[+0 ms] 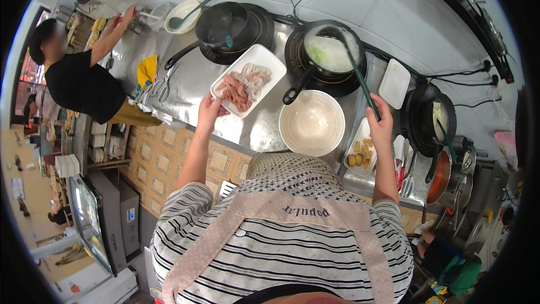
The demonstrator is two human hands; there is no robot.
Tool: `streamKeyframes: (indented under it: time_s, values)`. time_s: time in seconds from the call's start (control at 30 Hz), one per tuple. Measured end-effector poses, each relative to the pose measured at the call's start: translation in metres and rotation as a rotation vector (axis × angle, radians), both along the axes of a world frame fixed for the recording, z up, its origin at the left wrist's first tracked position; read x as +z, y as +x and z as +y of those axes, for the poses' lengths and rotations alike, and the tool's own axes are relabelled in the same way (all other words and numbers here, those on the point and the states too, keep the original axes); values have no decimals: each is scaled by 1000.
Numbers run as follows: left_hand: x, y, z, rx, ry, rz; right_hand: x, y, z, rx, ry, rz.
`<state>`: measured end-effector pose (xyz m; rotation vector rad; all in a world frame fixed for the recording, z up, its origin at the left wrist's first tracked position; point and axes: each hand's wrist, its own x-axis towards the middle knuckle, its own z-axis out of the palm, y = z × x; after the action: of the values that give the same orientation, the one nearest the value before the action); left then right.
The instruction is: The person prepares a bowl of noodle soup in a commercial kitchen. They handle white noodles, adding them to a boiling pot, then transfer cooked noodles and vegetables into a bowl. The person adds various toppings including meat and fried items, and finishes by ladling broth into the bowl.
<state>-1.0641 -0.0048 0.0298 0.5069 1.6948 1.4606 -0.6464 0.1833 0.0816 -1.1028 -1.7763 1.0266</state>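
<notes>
My left hand (211, 112) grips the near corner of a white tray (270, 60), which is tilted above the steel counter. Strips of raw meat (236, 93) and pale rings that look like sliced squid (256, 77) lie in it. In my right hand (380, 116) is the handle of a dark green ladle (358, 74). Its lower end goes into a black-handled pot (314, 71) of foamy, whitish liquid with some green in it. That pot sits on a round black cooker (295, 42). A large white bowl (312, 123) stands between my hands, close to my apron.
On the left are a dark pan (221, 21), a cream bowl (184, 10) with a green ladle, scissors (161, 88) and a yellow cloth (147, 69). To the right sit a food tray (358, 164), an upturned-looking white tray (394, 83) and another pan (415, 122). A person (80, 80) stands at far left.
</notes>
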Motion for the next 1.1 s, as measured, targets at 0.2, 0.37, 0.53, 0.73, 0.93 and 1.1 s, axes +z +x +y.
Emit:
streamKeyframes:
  time_s: [0.2, 0.37, 0.53, 0.73, 0.93, 1.1]
  values:
    - [70, -2, 120, -301, 12, 210, 30, -48, 8, 174, 184, -60]
    - [93, 21, 207, -392, 26, 453, 14, -27, 18, 82, 263, -214]
    - [118, 43, 258, -521, -80, 975, -3, 4, 15, -58, 336, -156]
    - [132, 75, 287, -571, -16, 1650, -6, 12, 7, -131, 306, -77]
    - [148, 90, 278, -512, 4, 1707, -9, 17, -2, -124, 271, -145]
    - [131, 53, 276, -365, 46, 1270, -19, 0, 2, -47, 280, -227]
